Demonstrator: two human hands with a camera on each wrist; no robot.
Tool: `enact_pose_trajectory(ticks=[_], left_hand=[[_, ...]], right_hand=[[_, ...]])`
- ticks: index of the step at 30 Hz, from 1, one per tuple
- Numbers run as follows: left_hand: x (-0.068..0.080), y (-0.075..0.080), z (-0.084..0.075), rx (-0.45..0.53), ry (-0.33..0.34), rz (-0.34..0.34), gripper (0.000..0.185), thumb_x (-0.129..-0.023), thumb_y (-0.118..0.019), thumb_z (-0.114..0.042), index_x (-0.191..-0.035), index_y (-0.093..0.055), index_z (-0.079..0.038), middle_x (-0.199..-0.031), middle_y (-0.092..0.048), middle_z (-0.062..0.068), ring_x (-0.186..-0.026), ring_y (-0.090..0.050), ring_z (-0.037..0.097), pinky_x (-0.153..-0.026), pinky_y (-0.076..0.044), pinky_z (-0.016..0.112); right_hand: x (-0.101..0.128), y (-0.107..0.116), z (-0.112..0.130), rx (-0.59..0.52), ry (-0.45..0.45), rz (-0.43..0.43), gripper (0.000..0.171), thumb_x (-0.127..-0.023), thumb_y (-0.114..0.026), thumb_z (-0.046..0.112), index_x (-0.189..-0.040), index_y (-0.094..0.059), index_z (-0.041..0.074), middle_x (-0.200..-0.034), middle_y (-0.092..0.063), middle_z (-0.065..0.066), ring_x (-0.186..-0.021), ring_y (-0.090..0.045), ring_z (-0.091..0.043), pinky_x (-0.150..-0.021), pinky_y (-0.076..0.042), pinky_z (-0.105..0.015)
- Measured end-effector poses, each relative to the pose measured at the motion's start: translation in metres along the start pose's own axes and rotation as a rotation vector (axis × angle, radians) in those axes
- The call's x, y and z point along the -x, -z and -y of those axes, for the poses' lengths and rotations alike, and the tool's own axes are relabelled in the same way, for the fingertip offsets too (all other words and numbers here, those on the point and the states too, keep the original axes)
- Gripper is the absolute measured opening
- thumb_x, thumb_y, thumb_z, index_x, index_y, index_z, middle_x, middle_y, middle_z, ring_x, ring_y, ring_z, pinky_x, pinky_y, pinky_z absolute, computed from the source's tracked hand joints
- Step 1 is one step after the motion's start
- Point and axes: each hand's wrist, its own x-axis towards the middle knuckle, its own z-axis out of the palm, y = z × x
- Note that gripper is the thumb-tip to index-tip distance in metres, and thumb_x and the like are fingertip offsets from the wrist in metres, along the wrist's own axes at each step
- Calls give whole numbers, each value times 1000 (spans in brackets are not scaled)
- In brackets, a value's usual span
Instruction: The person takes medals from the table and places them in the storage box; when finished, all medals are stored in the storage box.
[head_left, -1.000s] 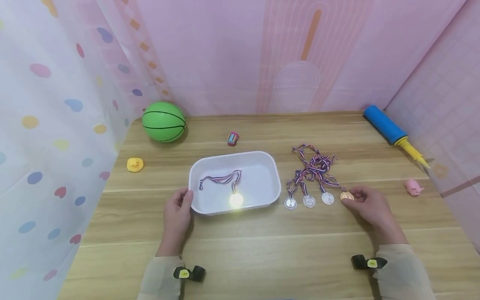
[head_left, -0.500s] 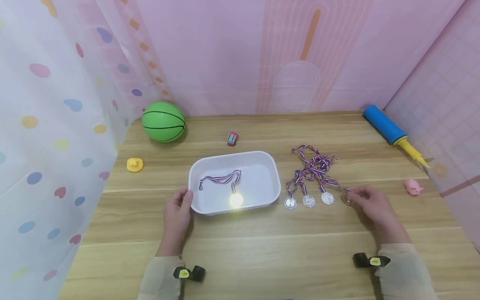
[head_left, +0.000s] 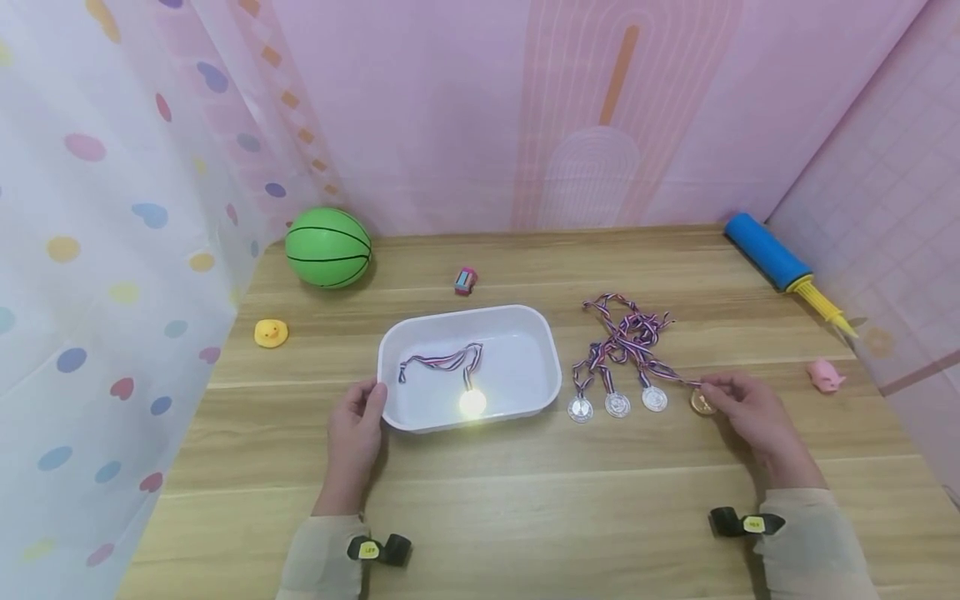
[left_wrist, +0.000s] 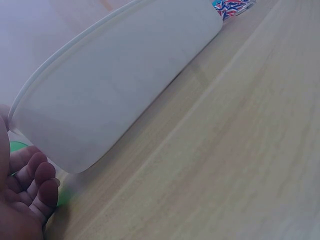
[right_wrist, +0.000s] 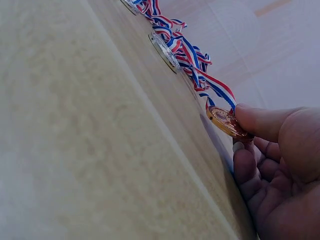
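Note:
My left hand (head_left: 356,432) grips the left rim of a white plastic tub (head_left: 517,371), thumb over the edge and fingers outside. Inside the tub lies a gold medal (head_left: 473,403), bright with glare, on a striped ribbon (head_left: 442,360). At the right, my right hand (head_left: 753,423) pinches another gold medal (right_wrist: 226,123) by its edge near the ribbon; the right wrist view shows this medal tilted just over the table. Its red, white and blue ribbon (right_wrist: 215,89) stretches leftward into a tangle of ribbons (head_left: 633,327). Silver medals (head_left: 617,405) lie in a row left of that hand.
A green ball (head_left: 327,248) and a yellow rubber duck (head_left: 271,333) are at the left. Behind the tub sits a small pink and blue toy (head_left: 465,281). A blue and yellow hand pump (head_left: 772,254) and a pink pig toy (head_left: 826,376) lie at the right.
My right hand has moved slightly to the right, drawing the gold medal away from the silver ones and pulling its ribbon straighter. The left hand and the tub have stayed put.

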Motion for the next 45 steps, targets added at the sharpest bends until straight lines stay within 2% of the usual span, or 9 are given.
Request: enact_pose_trajectory(ticks=[6,10,18,21,27,30,34,41,45], left_hand=[[1,0,1,19,-33,-9,42,-99,-53,-34,-117,-60,3,-110,-64,19,-94,-56,17,-76,-46,10],[1,1,2,42,-57,-24,38,-99,-53,-29,-115,-61,5,-105,-64,20,-89,-58,14,-74,-47,12],[2,1,4,32,-58,-25,38,-99,-54,-29,-115,-61,4,-108,-65,20,-92,-58,14,-77,-47,11],[2,-1,6,32,-48,-20,38,-99,-55,-30,-114,-62,4,-110,-65,19,-95,-58,15,-78,-47,11],[3,-2,7,32,-26,-7,40,-99,-54,-33,-115,-61,3,-109,-64,19,-97,-57,20,-78,-47,12],[3,-2,5,15,-31,-8,42,-99,-53,-35,-116,-61,2,-110,-64,18,-98,-57,20,-79,-46,11],[2,-1,3,3,-35,-12,42,-99,-53,-35,-116,-61,2,-109,-64,18,-98,-56,19,-79,-45,10],[2,0,2,10,-26,3,43,-99,-52,-36,-118,-60,2,-112,-63,19,-100,-56,20,-79,-45,9],[1,1,2,16,-28,2,43,-99,-52,-36,-118,-60,2,-112,-63,18,-101,-56,21,-80,-45,10]], right_hand=[[1,-1,3,30,-1,-2,53,-98,-52,40,-125,-56,-5,-104,-62,-5,-90,-48,-14,-75,-40,-26],[2,-2,6,68,-7,-12,56,-99,-48,44,-127,-56,-4,-107,-62,-12,-89,-49,-15,-71,-43,-23],[0,-3,5,137,1,-27,57,-100,-45,45,-125,-57,-5,-107,-61,-18,-90,-49,-23,-69,-42,-27],[4,-1,7,147,4,-7,59,-99,-45,46,-122,-58,-6,-102,-62,-15,-88,-49,-23,-68,-42,-28],[11,3,11,29,8,63,57,-100,-45,45,-114,-58,-8,-75,-54,-4,-66,-47,-17,-56,-42,-30],[12,5,17,29,35,80,53,-102,-40,44,-110,-56,-6,-77,-52,-3,-68,-47,-16,-58,-41,-29],[15,10,27,-74,45,97,47,-102,-38,44,-111,-55,1,-85,-50,1,-77,-46,-14,-65,-42,-28],[20,14,44,-499,144,125,18,-101,-50,26,-99,-60,12,-83,-53,6,-77,-46,-11,-66,-43,-22],[23,15,54,-619,224,138,14,-100,-51,18,-96,-64,12,-82,-58,5,-74,-50,-9,-65,-44,-21]])
